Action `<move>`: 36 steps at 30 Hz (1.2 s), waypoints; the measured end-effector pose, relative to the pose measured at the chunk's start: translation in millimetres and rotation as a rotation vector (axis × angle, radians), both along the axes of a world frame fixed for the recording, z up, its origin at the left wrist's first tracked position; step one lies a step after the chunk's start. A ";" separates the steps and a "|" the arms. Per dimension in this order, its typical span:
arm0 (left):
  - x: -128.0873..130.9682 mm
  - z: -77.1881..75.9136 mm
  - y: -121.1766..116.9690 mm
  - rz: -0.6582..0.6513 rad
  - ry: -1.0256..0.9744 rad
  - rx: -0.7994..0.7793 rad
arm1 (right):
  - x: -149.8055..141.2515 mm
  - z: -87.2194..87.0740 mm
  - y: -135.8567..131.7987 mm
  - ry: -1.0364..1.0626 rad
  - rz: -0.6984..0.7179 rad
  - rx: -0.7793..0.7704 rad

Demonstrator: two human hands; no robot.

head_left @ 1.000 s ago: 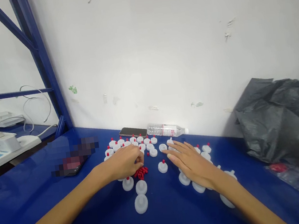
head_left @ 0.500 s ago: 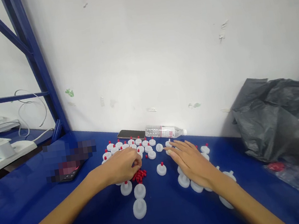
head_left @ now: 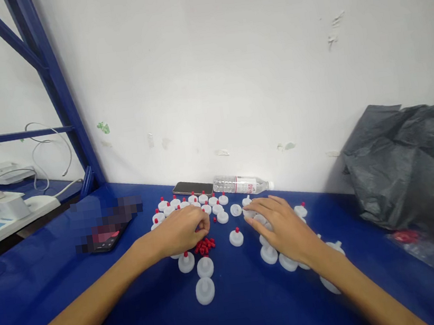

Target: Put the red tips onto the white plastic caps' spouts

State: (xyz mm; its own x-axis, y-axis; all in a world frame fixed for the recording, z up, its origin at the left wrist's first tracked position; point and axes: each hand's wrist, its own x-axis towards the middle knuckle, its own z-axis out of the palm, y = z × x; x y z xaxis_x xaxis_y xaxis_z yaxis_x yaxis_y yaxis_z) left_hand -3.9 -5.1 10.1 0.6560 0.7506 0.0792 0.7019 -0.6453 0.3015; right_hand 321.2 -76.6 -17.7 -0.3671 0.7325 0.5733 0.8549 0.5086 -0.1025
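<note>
My left hand (head_left: pixel 188 229) is closed, thumb and fingertips pinched together just above a small pile of red caps (head_left: pixel 204 247); whatever is in the pinch is hidden. My right hand (head_left: pixel 279 223) curves over a group of white round lids with nozzles (head_left: pixel 269 254), thumb and index finger on either side of one white lid (head_left: pixel 250 213). Between the hands stands a lid with a red cap on its nozzle (head_left: pixel 236 238). An upturned lid (head_left: pixel 236 210) lies near my right fingertips. Beyond my left hand are several red-tipped lids (head_left: pixel 192 200).
A phone (head_left: pixel 193 188) and a clear bottle (head_left: pixel 242 184) lie along the wall. Another dark device (head_left: pixel 107 241) is at left, near a power strip (head_left: pixel 42 206). Grey plastic bags (head_left: pixel 405 164) sit at right on the blue table (head_left: pixel 237 319).
My right hand's fingers have gone from stretched out to bent around a white lid. My left hand has stayed pinched over the red caps, shifting slightly. The camera view has moved a little.
</note>
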 end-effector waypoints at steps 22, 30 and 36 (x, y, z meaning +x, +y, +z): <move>24.3 -4.9 -6.7 -0.105 -0.803 -0.450 | -34.3 9.0 -24.9 0.028 0.330 0.270; 24.3 -7.1 -9.9 -0.059 -0.867 -0.545 | -33.8 8.1 -24.5 0.056 0.306 0.294; 26.8 -9.0 -10.0 -0.054 -0.882 -0.658 | -33.9 8.0 -25.4 0.034 0.299 0.302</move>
State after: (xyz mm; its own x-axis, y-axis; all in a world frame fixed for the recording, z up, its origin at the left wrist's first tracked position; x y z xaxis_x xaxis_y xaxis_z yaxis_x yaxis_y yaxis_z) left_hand 22.9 -15.1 1.0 0.5989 0.7900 0.1312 0.0466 -0.1980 0.9791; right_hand 287.2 -102.0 -9.7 -0.5152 0.3936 0.7613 0.6637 0.7453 0.0638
